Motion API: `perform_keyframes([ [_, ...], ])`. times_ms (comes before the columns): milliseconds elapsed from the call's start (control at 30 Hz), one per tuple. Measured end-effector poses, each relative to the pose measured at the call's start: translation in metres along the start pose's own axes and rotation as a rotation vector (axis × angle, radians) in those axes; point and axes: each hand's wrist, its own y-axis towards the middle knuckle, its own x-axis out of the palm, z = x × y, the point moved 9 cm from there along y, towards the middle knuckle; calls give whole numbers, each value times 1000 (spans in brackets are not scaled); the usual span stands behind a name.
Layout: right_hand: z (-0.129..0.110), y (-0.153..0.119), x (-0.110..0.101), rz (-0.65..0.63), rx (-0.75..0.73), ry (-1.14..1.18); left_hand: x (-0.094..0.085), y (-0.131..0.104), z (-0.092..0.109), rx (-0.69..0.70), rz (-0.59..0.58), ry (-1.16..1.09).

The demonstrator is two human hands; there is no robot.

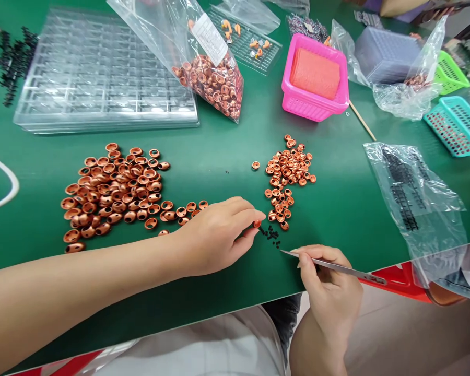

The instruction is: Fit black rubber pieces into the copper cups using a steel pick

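Note:
My left hand (223, 235) pinches a small copper-coloured cup (257, 223) between thumb and fingertips, just above the green table. Tweezers (337, 267) are gripped in my right hand (331, 292), their tip pointing left at a scatter of tiny black pieces (273, 235). Whether the tip holds a piece is too small to tell. Beyond the black pieces lies a heap of small copper cups (290, 167), with one cup (256, 165) lying apart from it. A larger heap of copper cups (117, 188) spreads behind my left forearm, partly hidden by my hand.
Stacked clear plastic trays (102, 78) stand at the back left, beside black sprues (13, 65). A bag of copper cups (215, 78) leans there. Further right are a pink basket (315, 107) with a red block, a wooden stick (362, 121), a bag of black parts (415, 193) and a turquoise basket (456, 125).

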Motion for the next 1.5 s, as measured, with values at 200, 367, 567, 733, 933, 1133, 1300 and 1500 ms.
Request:
perform_keyframes([
  [200, 0, 0, 1, 22, 17, 21, 6, -7, 16, 65, 50, -30],
  [367, -1, -1, -1, 74, 13, 51, 21, -15, 35, 144, -40, -136],
  [567, -8, -2, -7, 219, -35, 149, 28, -12, 36, 188, -117, -362],
  [733, -11, -1, -10, 254, -78, 159, 20, -4, 21, 76, -72, -431],
  [933, -2, -2, -5, 117, -36, 133, 6, -5, 6, -41, 11, -305],
  [1133, 1, -1, -1, 13, -23, 29, 12, -11, 14, 8, -59, -224],
  [1300, -6, 1, 5, -53, -73, -24, 18, -13, 27, 74, -82, -243],
  [1500, -3, -1, 3, 6, -64, 59, 17, -10, 22, 38, -77, -323],
])
